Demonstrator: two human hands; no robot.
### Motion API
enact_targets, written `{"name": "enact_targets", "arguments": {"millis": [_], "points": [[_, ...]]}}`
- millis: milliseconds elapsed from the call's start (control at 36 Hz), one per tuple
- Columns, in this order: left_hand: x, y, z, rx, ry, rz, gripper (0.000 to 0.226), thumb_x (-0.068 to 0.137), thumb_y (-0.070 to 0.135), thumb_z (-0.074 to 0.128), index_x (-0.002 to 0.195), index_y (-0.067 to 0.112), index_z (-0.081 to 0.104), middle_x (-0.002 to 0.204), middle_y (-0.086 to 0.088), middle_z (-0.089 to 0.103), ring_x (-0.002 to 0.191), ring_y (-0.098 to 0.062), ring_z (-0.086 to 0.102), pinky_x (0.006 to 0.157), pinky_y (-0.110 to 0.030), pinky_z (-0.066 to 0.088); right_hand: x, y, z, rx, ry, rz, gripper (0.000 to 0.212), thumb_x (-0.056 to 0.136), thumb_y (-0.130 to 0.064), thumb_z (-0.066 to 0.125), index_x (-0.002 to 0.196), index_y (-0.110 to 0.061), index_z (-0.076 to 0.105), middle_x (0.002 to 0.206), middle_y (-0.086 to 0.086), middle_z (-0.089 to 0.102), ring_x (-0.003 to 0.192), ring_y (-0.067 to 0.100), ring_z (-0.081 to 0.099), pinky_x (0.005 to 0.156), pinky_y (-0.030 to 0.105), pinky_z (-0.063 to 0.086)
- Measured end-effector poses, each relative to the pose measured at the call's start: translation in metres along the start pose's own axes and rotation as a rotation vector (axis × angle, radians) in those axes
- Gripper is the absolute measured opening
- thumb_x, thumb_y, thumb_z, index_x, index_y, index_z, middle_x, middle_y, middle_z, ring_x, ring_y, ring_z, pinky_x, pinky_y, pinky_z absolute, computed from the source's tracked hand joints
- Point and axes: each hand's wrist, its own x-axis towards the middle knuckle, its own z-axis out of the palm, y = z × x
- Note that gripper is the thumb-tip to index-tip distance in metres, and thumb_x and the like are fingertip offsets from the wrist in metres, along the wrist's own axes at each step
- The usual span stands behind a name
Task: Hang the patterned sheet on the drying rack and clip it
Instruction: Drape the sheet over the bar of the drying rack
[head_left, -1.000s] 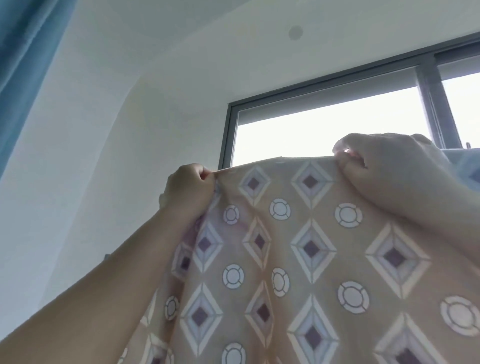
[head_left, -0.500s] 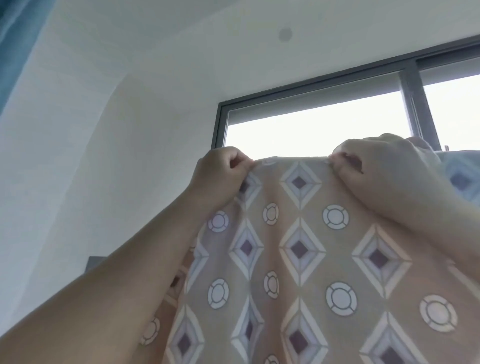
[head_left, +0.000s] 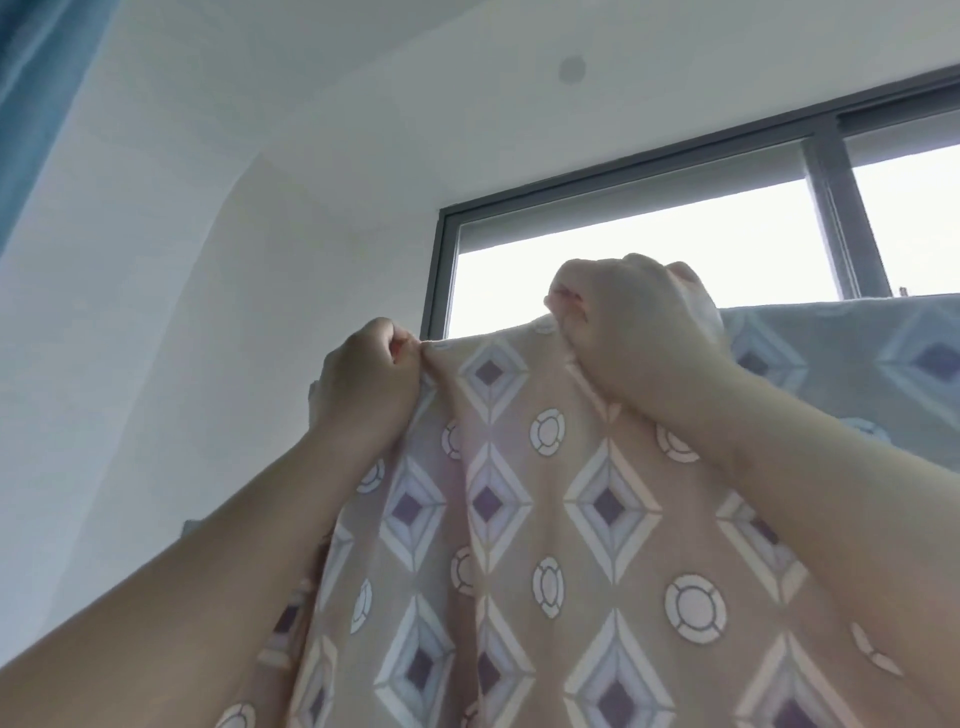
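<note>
Head view: patterned sheet (head_left: 545, 519) held up by its hem

We pinch the hem in our left hand (head_left: 369, 379) and bunch it in our right hand (head_left: 634, 332), centre frame before the window (head_left: 435, 270), stretching it level for draping; no rack shows.

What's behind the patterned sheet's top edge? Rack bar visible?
Above the patterned sheet only the dark window frame and bright glass show. No rack bar is visible; whatever the top edge lies over is covered by fabric and by the left hand and right hand gripping it.
</note>
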Motion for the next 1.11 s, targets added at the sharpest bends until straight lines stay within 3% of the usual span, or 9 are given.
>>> {"name": "enact_targets", "arguments": {"millis": [83,167,278,417,556,667,833,1056,1111], "points": [[-0.007,0.01,0.007,-0.037,-0.009,0.057,0.007,0.095,0.027,0.042,0.093,0.027,0.049,0.097,0.01,0.053,0.101,-0.018,0.053,0.096,-0.04,0.04,-0.005,0.008,-0.009,0.014,0.019,0.023,0.029,0.098,-0.028,0.034,0.097,-0.016,0.061,0.088,0.0,0.064,0.092,0.022,0.052,0.08,0.032,0.024],[-0.018,0.027,0.015,-0.079,-0.049,0.148,0.019,0.097,0.032,0.038,0.106,0.028,0.054,0.102,0.013,0.053,0.1,-0.009,0.048,0.099,-0.04,0.038,-0.015,0.02,-0.02,-0.01,0.026,0.07,0.027,0.096,-0.03,0.037,0.099,-0.017,0.061,0.093,0.0,0.066,0.095,0.023,0.053,0.085,0.033,0.027],[-0.029,0.054,0.028,-0.072,-0.057,0.29,0.029,0.097,0.033,0.036,0.114,0.026,0.058,0.12,0.01,0.06,0.113,-0.012,0.051,0.101,-0.039,0.036,-0.031,0.037,-0.031,-0.091,-0.011,0.121,0.028,0.095,-0.031,0.038,0.098,-0.016,0.061,0.083,0.0,0.061,0.089,0.023,0.049,0.089,0.036,0.029],[-0.045,0.083,0.05,-0.068,0.01,0.438,0.033,0.093,0.027,0.035,0.118,0.026,0.057,0.126,0.012,0.056,0.121,-0.013,0.044,0.096,-0.028,0.024,-0.051,0.063,-0.046,-0.164,-0.037,0.179,0.031,0.094,-0.034,0.036,0.095,-0.016,0.061,0.079,-0.002,0.059,0.087,0.023,0.048,0.09,0.037,0.028],[-0.06,0.11,0.062,-0.099,-0.006,0.612,0.032,0.089,0.031,0.037,0.105,0.021,0.063,0.11,0.006,0.065,0.106,-0.017,0.056,0.096,-0.04,0.038,-0.063,0.083,-0.066,-0.21,-0.023,0.213,0.029,0.094,-0.032,0.038,0.098,-0.015,0.062,0.083,-0.001,0.057,0.097,0.025,0.049,0.09,0.037,0.027],[-0.078,0.133,0.078,-0.18,-0.013,0.678,0.029,0.088,0.027,0.039,0.103,0.02,0.063,0.107,0.005,0.064,0.105,-0.018,0.055,0.091,-0.037,0.037,-0.077,0.099,-0.087,-0.242,-0.018,0.233,0.026,0.094,-0.03,0.039,0.104,-0.018,0.06,0.102,0.001,0.064,0.105,0.024,0.047,0.086,0.034,0.026],[-0.118,0.162,0.097,-0.407,0.026,0.716,0.027,0.084,0.027,0.043,0.094,0.019,0.066,0.098,0.006,0.067,0.099,-0.022,0.059,0.086,-0.034,0.039,-0.109,0.124,-0.121,-0.396,0.015,0.204,0.027,0.092,-0.03,0.039,0.105,-0.018,0.06,0.108,0.001,0.063,0.104,0.025,0.049,0.081,0.034,0.024],[-0.206,0.225,0.134,-0.631,-0.191,0.736,0.027,0.084,0.024,0.044,0.092,0.017,0.068,0.098,0.002,0.069,0.096,-0.027,0.061,0.081,-0.04,0.047,-0.17,0.167,-0.193,-0.348,0.0,0.397,0.031,0.084,-0.032,0.04,0.094,-0.018,0.065,0.098,-0.003,0.066,0.098,0.023,0.055,0.089,0.043,0.041],[-0.233,0.245,0.143,-0.687,-0.261,0.74,0.029,0.085,0.024,0.042,0.093,0.016,0.069,0.097,0.003,0.069,0.093,-0.027,0.062,0.079,-0.036,0.047,-0.192,0.185,-0.216,-0.354,-0.022,0.47,0.027,0.086,-0.032,0.043,0.096,-0.02,0.064,0.096,-0.007,0.063,0.098,0.021,0.054,0.091,0.043,0.041]]}}
